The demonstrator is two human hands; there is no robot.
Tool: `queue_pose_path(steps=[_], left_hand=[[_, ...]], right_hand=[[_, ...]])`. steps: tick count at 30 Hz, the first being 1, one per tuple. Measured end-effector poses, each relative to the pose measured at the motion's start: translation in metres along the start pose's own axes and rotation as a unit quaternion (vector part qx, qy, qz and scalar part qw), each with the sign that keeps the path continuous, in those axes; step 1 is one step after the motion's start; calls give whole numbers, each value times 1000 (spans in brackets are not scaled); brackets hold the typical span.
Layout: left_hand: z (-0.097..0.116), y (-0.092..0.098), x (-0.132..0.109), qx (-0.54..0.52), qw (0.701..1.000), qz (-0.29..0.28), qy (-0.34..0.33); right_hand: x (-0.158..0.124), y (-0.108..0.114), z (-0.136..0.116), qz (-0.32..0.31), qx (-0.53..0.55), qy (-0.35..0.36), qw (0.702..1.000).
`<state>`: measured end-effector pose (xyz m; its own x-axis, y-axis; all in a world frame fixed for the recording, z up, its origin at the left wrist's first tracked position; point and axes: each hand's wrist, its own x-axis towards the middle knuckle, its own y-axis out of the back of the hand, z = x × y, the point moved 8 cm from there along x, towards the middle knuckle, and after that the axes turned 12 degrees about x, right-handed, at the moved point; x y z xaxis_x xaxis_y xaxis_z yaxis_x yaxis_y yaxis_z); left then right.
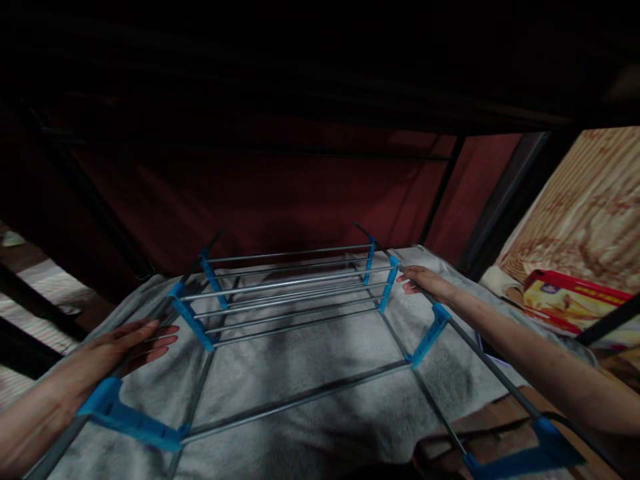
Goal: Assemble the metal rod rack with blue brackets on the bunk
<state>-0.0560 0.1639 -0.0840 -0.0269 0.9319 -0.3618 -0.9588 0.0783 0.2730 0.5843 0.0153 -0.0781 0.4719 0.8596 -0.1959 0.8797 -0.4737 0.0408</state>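
A rack [300, 287] of thin metal tubes with blue plastic brackets lies on a grey cloth. My left hand [143, 343] is around the rack's left side tube, between two blue brackets, thumb over the tube and fingers loosely stretched beyond it. On the opposite side, my right hand [423, 280] grips the right side tube just beside a blue bracket [390, 283]. Several crossbars join the two sides at the far end. Nearer me, a single crossbar [300, 401] spans the frame low down. Another blue bracket [133, 417] sits close to my left wrist.
The grey cloth [310, 433] covers the surface under the rack. Dark posts [443, 190] and a dark red cloth [280, 193] enclose the back. To the right are a red and yellow box [575, 300] and a patterned fabric [595, 200]. Overhead it is very dark.
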Motion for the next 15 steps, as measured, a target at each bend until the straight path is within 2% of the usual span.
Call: queue_pose_path(steps=[2,8,12,15], left_hand=[[5,-3,-1,11,1000,-4,-11],[18,-2,7,2,1000,12,-27],[35,-10,14,-2,998,-14,-56],[38,-13,23,16,997,-2,-69]], right_hand=[[3,-4,0,5,-23,-3,1000],[19,4,-9,77,-60,22,995],[26,-1,-12,63,-64,36,995],[27,-3,-8,54,-69,28,996]])
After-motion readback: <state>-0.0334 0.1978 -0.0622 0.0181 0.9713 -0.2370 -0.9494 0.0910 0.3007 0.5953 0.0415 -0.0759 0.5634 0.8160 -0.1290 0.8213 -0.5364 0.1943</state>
